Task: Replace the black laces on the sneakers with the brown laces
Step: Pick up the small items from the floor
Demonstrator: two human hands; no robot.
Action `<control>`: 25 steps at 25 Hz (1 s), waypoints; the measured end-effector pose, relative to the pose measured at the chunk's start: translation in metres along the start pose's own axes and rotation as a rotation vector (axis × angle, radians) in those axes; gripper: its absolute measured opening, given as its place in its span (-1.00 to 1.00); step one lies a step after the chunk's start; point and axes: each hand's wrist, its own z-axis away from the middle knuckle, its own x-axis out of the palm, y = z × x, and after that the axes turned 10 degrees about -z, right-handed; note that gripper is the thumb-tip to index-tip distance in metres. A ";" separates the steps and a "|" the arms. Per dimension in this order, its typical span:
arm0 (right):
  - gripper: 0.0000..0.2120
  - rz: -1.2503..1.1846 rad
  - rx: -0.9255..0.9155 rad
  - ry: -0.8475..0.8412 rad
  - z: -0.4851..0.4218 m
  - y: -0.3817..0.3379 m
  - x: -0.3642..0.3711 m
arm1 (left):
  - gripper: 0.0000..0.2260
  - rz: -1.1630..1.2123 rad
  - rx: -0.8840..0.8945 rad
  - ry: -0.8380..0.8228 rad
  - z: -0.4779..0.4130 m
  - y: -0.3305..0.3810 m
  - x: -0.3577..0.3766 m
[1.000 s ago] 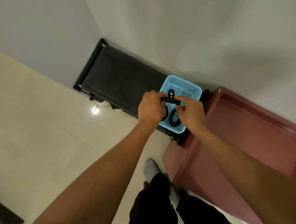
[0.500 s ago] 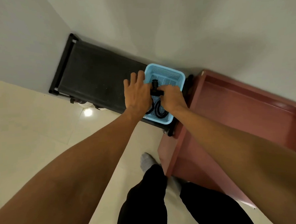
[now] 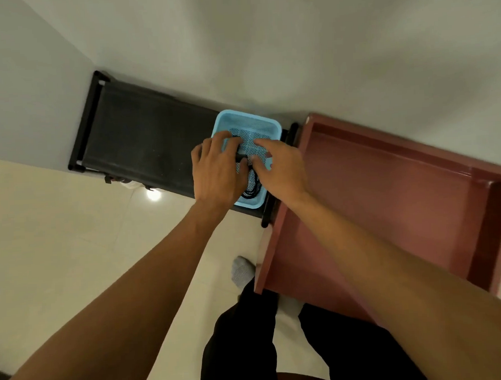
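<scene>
A light blue mesh basket (image 3: 247, 122) stands on the right end of a black rack. A bundle of black laces (image 3: 252, 189) lies coiled in it, partly hidden by my hands. My left hand (image 3: 217, 171) lies over the basket's left side with fingers stretched, its thumb resting on a dark bit of lace. My right hand (image 3: 281, 166) reaches in from the right with its forefinger straight and its thumb tip touching the same lace. No sneakers or brown laces are in view.
The black rack (image 3: 142, 143) stands against a grey wall. A reddish-brown cabinet top (image 3: 389, 200) with a raised rim adjoins it on the right. Below are a cream tiled floor (image 3: 57, 243), my dark trousers and a grey sock (image 3: 242, 270).
Both hands held the lace bundle above the basket a second ago. They have lowered into the basket and their fingers have loosened and spread; the laces now lie inside.
</scene>
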 end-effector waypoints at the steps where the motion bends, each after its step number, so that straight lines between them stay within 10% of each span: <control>1: -0.60 -0.030 -0.026 0.031 0.010 -0.001 -0.013 | -0.58 0.049 0.017 0.008 0.007 0.010 -0.010; 15: -0.36 -0.041 0.070 0.456 0.269 -0.064 -0.310 | -0.37 0.380 0.499 -0.164 0.123 0.257 -0.241; 25: -0.37 -0.012 0.309 0.875 0.382 -0.090 -0.395 | -0.40 0.303 0.988 -0.290 0.151 0.404 -0.344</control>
